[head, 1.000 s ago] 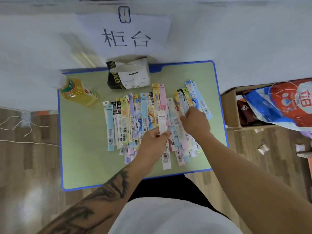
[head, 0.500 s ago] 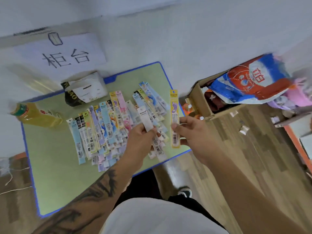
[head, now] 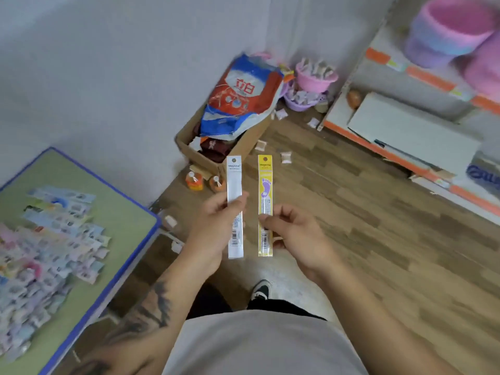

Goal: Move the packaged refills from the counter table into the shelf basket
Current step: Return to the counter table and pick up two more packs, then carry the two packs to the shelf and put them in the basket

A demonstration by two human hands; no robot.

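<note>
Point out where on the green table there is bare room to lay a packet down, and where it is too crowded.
Bare green table shows along the blue edge, between the spread refill packets and the corner, and in a strip towards the wall. The left part is crowded with overlapping packets.

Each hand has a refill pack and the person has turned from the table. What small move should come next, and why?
Probably carry both toward the shelf at upper right. The left hand pinches the white refill and the right hand the yellow refill, both over the floor, with the pink basket on the shelf well beyond the hands.
</note>
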